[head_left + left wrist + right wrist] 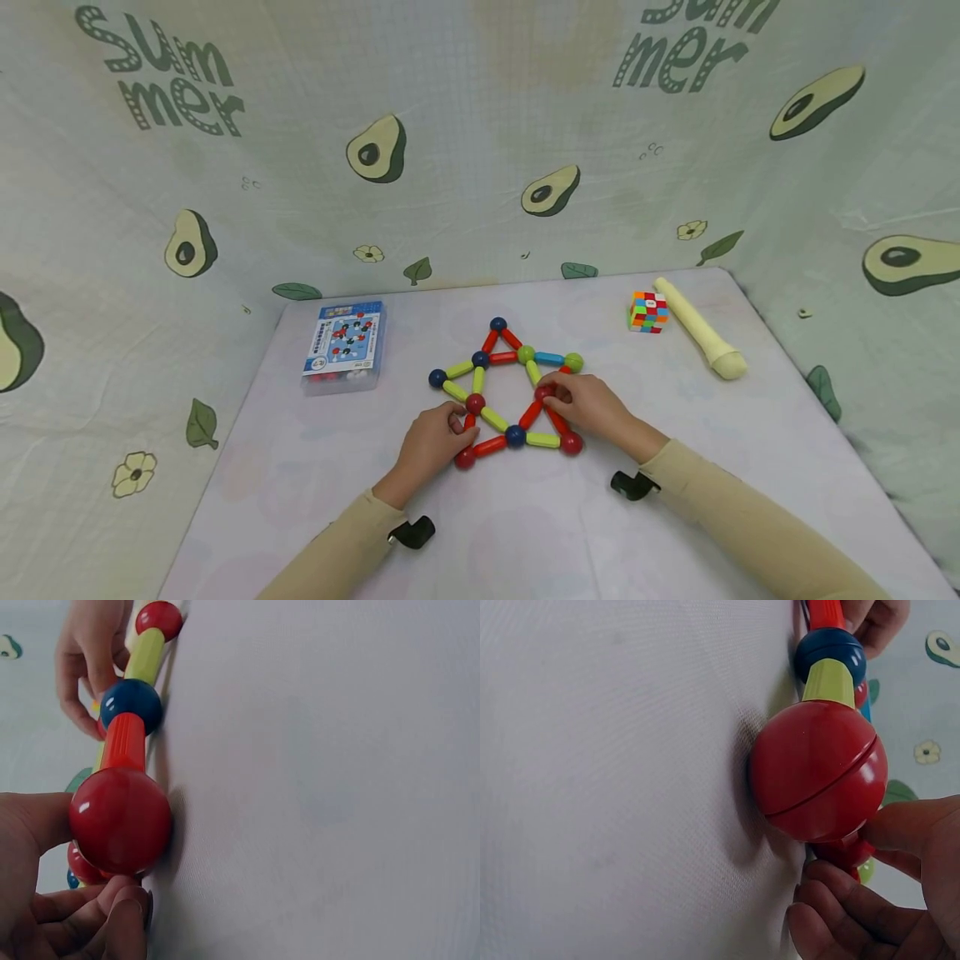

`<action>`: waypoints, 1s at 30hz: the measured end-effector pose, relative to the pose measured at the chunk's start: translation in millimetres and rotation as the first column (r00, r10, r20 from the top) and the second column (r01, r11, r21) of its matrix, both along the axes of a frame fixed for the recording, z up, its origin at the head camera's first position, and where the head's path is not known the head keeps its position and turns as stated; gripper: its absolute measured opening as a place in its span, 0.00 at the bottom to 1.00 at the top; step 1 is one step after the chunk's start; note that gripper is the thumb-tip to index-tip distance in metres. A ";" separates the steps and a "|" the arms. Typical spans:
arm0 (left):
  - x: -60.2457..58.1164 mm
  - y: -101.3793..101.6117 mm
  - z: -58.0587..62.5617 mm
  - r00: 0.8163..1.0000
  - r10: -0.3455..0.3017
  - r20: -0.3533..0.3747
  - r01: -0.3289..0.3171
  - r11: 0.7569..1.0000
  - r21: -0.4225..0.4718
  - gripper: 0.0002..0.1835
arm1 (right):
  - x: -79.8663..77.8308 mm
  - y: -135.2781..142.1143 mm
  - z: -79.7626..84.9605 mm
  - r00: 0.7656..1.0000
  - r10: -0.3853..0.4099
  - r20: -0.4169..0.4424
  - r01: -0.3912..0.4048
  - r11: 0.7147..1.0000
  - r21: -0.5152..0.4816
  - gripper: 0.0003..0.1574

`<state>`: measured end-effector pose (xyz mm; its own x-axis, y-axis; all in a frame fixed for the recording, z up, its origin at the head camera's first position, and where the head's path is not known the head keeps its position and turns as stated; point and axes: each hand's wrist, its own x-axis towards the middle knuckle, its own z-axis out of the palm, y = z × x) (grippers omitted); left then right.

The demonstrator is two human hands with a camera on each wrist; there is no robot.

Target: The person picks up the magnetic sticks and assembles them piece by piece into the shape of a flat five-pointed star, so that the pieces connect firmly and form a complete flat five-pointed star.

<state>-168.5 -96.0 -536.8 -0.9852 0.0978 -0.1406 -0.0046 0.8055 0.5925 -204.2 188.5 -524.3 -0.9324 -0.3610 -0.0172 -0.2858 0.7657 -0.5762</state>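
A flat frame of magnetic rods and balls lies on the table, its triangles joined around a central opening. At its lower left my left hand (429,440) pinches a short red rod, just behind the corner red ball (120,820). With thumb and fingertips, my right hand (596,406) grips a red ball (543,392) on the right side. Nearer to me sits the right corner red ball (819,771), joined by a yellow-green rod (543,439) to a blue ball (515,436). The right fingers partly cover the rods below a green ball (573,362).
Back left on the table (517,542) lies a clear plastic box (343,347) with a molecule picture on its lid. A puzzle cube (648,312) and a pale yellow bat-shaped stick (699,327) lie at the back right. A printed cloth hangs behind.
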 end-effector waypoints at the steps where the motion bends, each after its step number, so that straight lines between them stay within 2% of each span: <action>1: 0.7 0.9 0.3 1.000 0.005 -0.002 -0.005 1.000 0.002 0.22 | 0.0 0.0 -0.4 1.000 -0.001 0.001 0.001 1.000 -0.001 0.18; 9: 5.4 3.8 1.7 0.999 0.040 -0.015 -0.039 0.999 0.033 0.20 | 0.2 0.7 -0.4 1.000 0.004 -0.015 -0.004 1.000 -0.006 0.18; 17: 7.7 1.6 1.2 0.999 0.026 -0.022 -0.023 0.992 0.125 0.17 | 0.2 0.8 -0.7 1.000 0.003 -0.019 -0.004 1.000 -0.008 0.17; 22: 8.7 -0.1 0.8 0.999 0.014 -0.032 -0.009 0.990 0.142 0.17 | 0.2 0.4 -0.4 1.000 0.001 -0.015 -0.002 1.000 -0.008 0.17; 30: -1.0 -3.6 -3.5 0.996 0.000 -0.094 0.013 0.990 0.140 0.21 | 0.7 0.1 -0.9 1.000 -0.004 -0.018 0.003 1.000 -0.016 0.17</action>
